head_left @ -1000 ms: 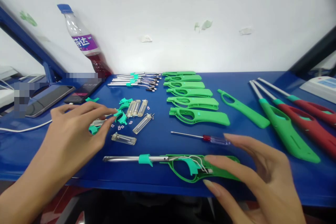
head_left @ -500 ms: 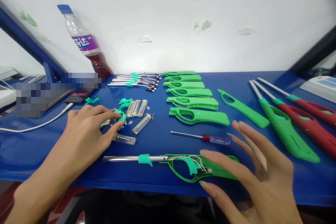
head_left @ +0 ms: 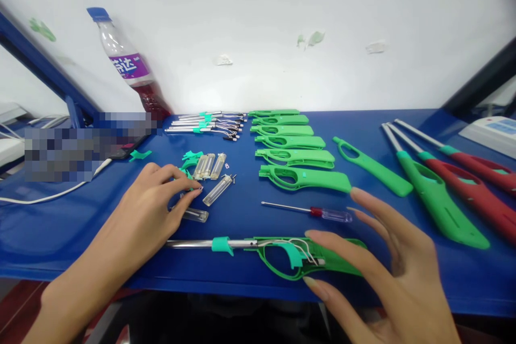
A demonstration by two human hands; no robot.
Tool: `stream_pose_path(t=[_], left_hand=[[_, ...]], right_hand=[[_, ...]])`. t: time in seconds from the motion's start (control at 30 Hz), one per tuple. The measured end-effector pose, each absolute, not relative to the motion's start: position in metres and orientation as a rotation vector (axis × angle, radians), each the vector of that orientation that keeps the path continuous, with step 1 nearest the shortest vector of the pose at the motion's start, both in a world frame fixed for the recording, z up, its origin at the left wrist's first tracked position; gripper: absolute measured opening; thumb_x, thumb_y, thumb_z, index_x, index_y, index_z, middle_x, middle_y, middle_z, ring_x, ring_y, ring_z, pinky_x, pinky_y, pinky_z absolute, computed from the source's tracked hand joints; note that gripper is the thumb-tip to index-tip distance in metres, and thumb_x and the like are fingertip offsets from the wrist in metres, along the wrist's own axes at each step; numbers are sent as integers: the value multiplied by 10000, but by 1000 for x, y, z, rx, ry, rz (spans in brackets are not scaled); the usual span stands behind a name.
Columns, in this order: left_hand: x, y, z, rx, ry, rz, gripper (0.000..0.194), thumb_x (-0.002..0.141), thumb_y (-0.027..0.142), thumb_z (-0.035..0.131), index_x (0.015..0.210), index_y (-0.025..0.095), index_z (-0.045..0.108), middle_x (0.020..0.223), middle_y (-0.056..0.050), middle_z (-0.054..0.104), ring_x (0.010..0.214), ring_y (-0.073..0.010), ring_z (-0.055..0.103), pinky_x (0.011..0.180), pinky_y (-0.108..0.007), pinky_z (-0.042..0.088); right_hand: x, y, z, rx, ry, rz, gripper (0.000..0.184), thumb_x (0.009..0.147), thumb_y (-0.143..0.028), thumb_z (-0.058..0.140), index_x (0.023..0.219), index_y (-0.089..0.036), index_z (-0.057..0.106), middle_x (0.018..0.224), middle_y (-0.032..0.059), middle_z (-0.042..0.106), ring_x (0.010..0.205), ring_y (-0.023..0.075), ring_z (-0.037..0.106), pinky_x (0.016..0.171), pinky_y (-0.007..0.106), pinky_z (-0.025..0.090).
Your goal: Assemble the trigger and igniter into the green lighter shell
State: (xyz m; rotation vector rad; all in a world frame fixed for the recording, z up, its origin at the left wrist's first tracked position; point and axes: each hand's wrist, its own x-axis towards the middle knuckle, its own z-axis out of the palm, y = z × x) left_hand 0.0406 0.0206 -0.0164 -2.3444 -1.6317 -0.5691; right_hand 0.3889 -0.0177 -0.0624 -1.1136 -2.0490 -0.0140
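My left hand pinches a small pale clip between thumb and forefinger, just above the table; the fingertips mostly hide it. Around it lie several clear fuel tanks and turquoise plastic pieces. My right hand hovers open, fingers spread, over the right end of an open green lighter shell. In that shell sit a metal lighter tube with a turquoise collar, a turquoise trigger and white wires. My left wrist covers the tube's tip.
Green lighter shells lie in a column behind a screwdriver. Metal tubes with wires are at the back. Whole lighters, green and red, lie at right. A drink bottle, phone and white cable stand left.
My left hand has shifted right from the turquoise pieces and closed its fingertips on a small clip. My right hand's fingers have moved slightly, staying over the shell.
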Motion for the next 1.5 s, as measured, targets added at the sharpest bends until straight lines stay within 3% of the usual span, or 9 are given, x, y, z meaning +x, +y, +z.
stream_pose_path(t=[0.2,0.5,0.67,0.83,1.07,1.23,1.33,1.43,1.5], left_hand=[[43,28,-15,-2372,-1621,-552,266,1061,337,537,972,235,766,950,-56,720,841,-255,548,736,-391,460],[50,30,-13,-2416,-1631,-481,280,1093,312,501,1034,213,756,1006,-69,692,901,-263,530,788,-410,443],[61,25,-11,-2458,-1600,-558,302,1083,414,584,1080,171,763,1018,-86,689,931,-282,547,836,-440,466],[66,25,-12,-2450,-1586,-558,236,1074,346,589,1002,179,740,985,-79,693,907,-282,539,810,-422,456],[80,16,0,-2377,-1536,-772,90,1066,285,620,1090,229,687,1026,-3,711,904,-215,609,851,-352,444],[103,0,17,-2567,-1733,-1212,76,999,281,725,1050,338,722,964,117,749,844,-113,678,748,-211,480],[111,-9,26,-2691,-1736,-1403,86,991,269,739,1001,354,734,959,150,772,850,-90,709,780,-165,513],[104,-9,29,-2712,-1718,-1509,77,999,293,745,1011,369,746,970,158,784,861,-84,724,792,-150,529],[92,-3,26,-2642,-1721,-1433,72,1015,332,729,1068,372,755,1036,132,794,929,-107,732,835,-176,534]], right_hand=[[391,-17,-63,-1122,-2084,-53,273,1018,-390,640,1274,-307,687,1690,67,339,1423,347,550,1000,479,643],[391,-15,-62,-1128,-2114,-109,274,1011,-369,643,1271,-301,693,1639,79,397,1394,340,551,1019,479,612],[391,-16,-62,-1120,-2124,-115,259,1019,-358,641,1265,-291,683,1620,89,412,1391,326,530,1043,484,581],[389,-15,-60,-1119,-2099,-103,232,1015,-328,656,1240,-288,689,1587,93,446,1380,318,539,1049,483,572],[382,-20,-56,-1162,-2027,-41,212,1013,-360,651,1204,-311,728,1589,70,461,1357,330,562,1059,499,564],[366,-17,-28,-1199,-1983,16,290,1027,-420,640,1289,-325,718,1317,91,687,1079,274,713,857,385,635],[343,-3,-2,-1035,-2058,327,337,1044,-409,643,1357,-292,690,1046,42,782,807,183,748,704,268,620],[313,14,20,-911,-1935,748,133,1048,-339,655,1082,-286,772,812,-51,756,616,104,655,594,189,541],[298,23,29,-875,-1863,722,78,1001,-302,728,949,-273,779,791,-66,731,615,85,611,608,182,510]])
